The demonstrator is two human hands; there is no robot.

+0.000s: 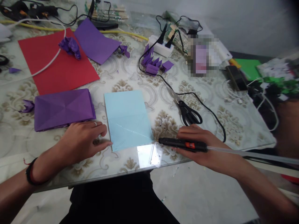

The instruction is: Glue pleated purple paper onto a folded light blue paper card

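Observation:
A light blue sheet of paper lies on the table with thin shiny glue lines across its lower half. My right hand grips a black hot glue gun, its nozzle at the sheet's lower right corner. A long clear glue stick sticks out of the gun's back end. My left hand rests at the sheet's left side, fingers bent, with thumb and forefinger apart and the thumb tip at the lower left corner. Behind that hand is a folded purple paper piece.
Black-handled scissors lie beyond my right hand, near a black cable. Red paper, purple paper and small purple folded pieces lie farther back. A white power strip holds plugs. The table's front edge is close to me.

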